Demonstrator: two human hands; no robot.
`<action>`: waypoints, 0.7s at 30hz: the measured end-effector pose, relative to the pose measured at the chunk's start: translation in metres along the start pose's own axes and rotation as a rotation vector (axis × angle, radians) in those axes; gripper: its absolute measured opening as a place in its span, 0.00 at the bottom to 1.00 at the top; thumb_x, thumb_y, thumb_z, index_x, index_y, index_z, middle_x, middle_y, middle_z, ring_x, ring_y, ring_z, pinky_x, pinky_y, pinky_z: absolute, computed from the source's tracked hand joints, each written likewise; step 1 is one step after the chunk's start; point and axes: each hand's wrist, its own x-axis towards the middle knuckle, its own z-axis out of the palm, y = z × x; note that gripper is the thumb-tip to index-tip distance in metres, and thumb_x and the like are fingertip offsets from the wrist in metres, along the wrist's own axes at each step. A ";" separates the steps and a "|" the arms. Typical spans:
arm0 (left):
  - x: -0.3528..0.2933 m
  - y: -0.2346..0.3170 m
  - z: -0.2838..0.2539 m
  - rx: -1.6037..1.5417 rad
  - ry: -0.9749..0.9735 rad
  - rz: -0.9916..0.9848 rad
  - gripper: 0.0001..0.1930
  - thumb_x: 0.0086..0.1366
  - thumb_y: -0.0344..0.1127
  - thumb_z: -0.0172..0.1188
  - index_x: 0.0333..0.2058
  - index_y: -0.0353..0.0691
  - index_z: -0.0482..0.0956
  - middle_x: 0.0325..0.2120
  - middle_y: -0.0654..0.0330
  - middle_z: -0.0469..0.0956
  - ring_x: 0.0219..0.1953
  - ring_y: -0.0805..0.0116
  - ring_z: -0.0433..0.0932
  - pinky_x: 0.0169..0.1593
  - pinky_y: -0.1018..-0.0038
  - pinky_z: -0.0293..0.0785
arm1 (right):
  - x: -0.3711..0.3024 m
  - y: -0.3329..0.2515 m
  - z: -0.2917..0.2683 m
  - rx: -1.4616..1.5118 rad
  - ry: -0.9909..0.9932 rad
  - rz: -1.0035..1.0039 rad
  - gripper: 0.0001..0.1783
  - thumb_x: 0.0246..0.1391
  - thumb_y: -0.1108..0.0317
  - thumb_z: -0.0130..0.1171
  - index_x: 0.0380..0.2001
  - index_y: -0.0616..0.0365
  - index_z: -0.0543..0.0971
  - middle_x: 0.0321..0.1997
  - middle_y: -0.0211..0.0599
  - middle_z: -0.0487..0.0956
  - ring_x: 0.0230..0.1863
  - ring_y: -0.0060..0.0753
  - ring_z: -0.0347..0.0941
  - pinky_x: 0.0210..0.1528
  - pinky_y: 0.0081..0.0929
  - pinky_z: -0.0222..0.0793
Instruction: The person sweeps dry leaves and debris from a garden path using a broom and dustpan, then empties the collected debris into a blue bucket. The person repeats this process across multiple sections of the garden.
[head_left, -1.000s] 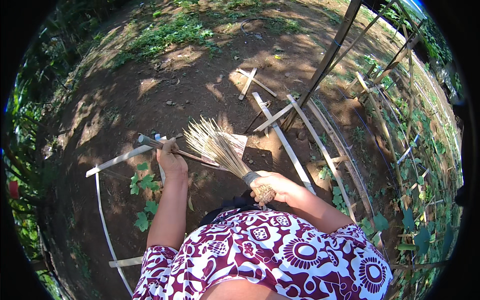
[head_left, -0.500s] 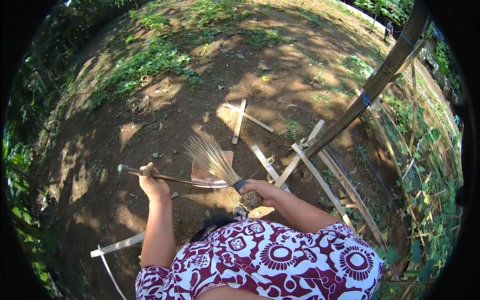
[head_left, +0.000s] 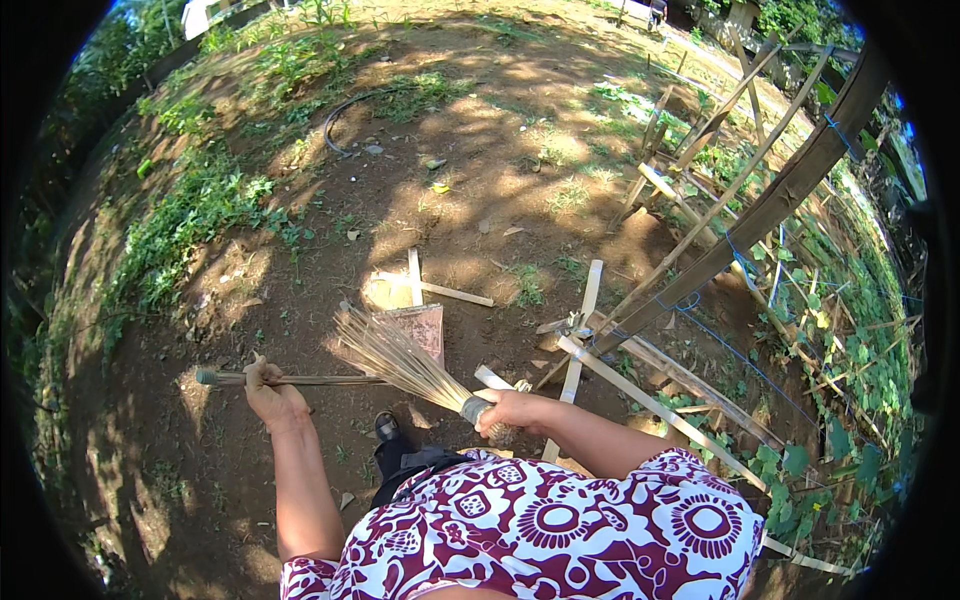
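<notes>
My left hand (head_left: 277, 397) is closed around a wooden stick handle (head_left: 325, 380) with a greenish end, held nearly level. The handle runs rightward toward a flat reddish dustpan (head_left: 428, 328), but the join is hidden behind the broom. In my right hand (head_left: 515, 412) is a stick broom (head_left: 405, 365), a bundle of thin tan ribs gripped near its dark-bound butt. Its ribs fan out to the upper left and overlap part of the pan. My fingers wrap around the binding.
Crossed wooden slats (head_left: 455, 293) lie on the dirt beyond the pan. To the right, a leaning thick post (head_left: 740, 215) stands among tied wooden slats (head_left: 650, 400), blue cord (head_left: 740, 258) and leafy vines (head_left: 830, 440). A curved dark hose (head_left: 335, 130) lies farther off.
The view has shifted to the right, and a dark shoe now shows below the pan. The broom is tilted flatter, its ribs pointing more to the left. Both hands keep their hold.
</notes>
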 end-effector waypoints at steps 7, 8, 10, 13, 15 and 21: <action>0.147 -0.075 0.072 -0.024 -0.155 -0.206 0.10 0.50 0.24 0.56 0.17 0.46 0.65 0.12 0.69 0.62 0.16 0.78 0.61 0.25 0.82 0.58 | 0.077 -0.099 -0.003 0.394 0.194 -0.008 0.29 0.45 0.74 0.57 0.53 0.56 0.64 0.31 0.35 0.74 0.28 0.28 0.75 0.27 0.28 0.74; 0.166 -0.080 0.088 -0.023 -0.234 -0.232 0.11 0.50 0.23 0.56 0.17 0.46 0.65 0.13 0.70 0.61 0.17 0.78 0.61 0.25 0.82 0.58 | 0.082 -0.115 0.002 0.434 0.252 -0.004 0.27 0.44 0.73 0.57 0.51 0.56 0.66 0.30 0.35 0.74 0.27 0.28 0.74 0.26 0.29 0.74; 0.199 -0.086 0.118 -0.015 -0.277 -0.292 0.11 0.51 0.23 0.54 0.17 0.46 0.63 0.14 0.69 0.60 0.18 0.78 0.59 0.27 0.81 0.58 | 0.090 -0.142 0.008 0.556 0.294 -0.061 0.26 0.44 0.72 0.56 0.51 0.55 0.67 0.29 0.35 0.74 0.26 0.29 0.73 0.24 0.31 0.73; 0.231 -0.105 0.158 -0.018 -0.322 -0.367 0.12 0.50 0.22 0.54 0.17 0.46 0.62 0.14 0.69 0.60 0.19 0.78 0.58 0.28 0.81 0.56 | 0.099 -0.173 0.013 0.656 0.354 -0.101 0.28 0.45 0.73 0.56 0.53 0.54 0.64 0.29 0.37 0.74 0.25 0.30 0.73 0.23 0.32 0.73; 0.243 -0.120 0.178 -0.033 -0.367 -0.398 0.13 0.49 0.21 0.54 0.17 0.46 0.61 0.14 0.69 0.59 0.19 0.78 0.58 0.27 0.81 0.56 | 0.101 -0.186 0.014 0.676 0.417 -0.140 0.31 0.46 0.72 0.56 0.56 0.54 0.62 0.30 0.40 0.74 0.24 0.31 0.74 0.23 0.32 0.73; 0.265 -0.168 0.227 -0.018 -0.505 -0.451 0.12 0.49 0.20 0.51 0.17 0.44 0.61 0.17 0.69 0.59 0.21 0.78 0.58 0.29 0.80 0.55 | 0.103 -0.214 -0.003 0.739 0.557 -0.207 0.34 0.47 0.72 0.56 0.59 0.52 0.58 0.31 0.43 0.74 0.28 0.32 0.75 0.25 0.34 0.75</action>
